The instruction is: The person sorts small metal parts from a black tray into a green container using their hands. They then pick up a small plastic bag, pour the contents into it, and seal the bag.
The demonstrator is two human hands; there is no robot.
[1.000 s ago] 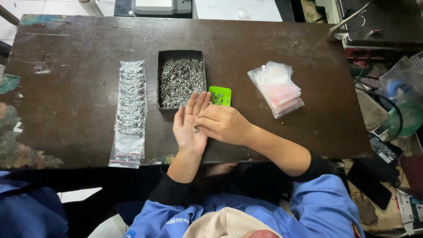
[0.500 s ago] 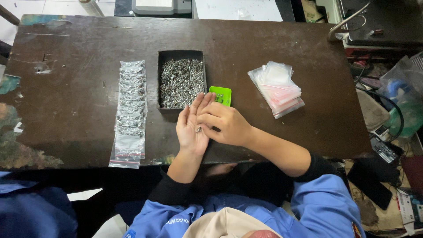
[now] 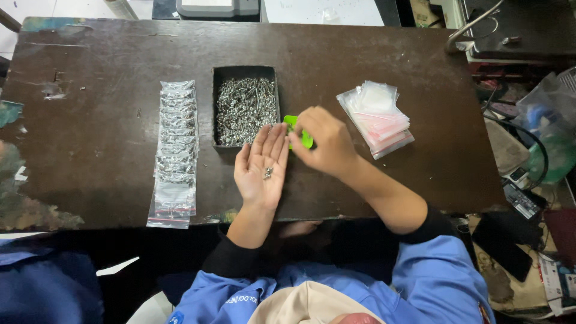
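My left hand [image 3: 261, 168] lies palm up at the table's near edge, fingers together, with a few small metal screws [image 3: 268, 173] resting in the palm. My right hand [image 3: 321, 143] sits just to its right, fingers curled over a small bright green object [image 3: 297, 129] on the table; whether it grips that object I cannot tell. Right behind both hands stands a black rectangular tray [image 3: 245, 71] full of small silvery screws [image 3: 246, 108].
A row of filled small clear bags [image 3: 174, 147] lies left of the tray. A stack of empty clear zip bags [image 3: 377, 117] lies to the right. The dark wooden table [image 3: 102, 60] has worn paint at its left edge. Clutter and cables fill the floor at the right.
My right hand has lifted off my left palm and moved right and away to the green object. The left palm now shows a few screws.
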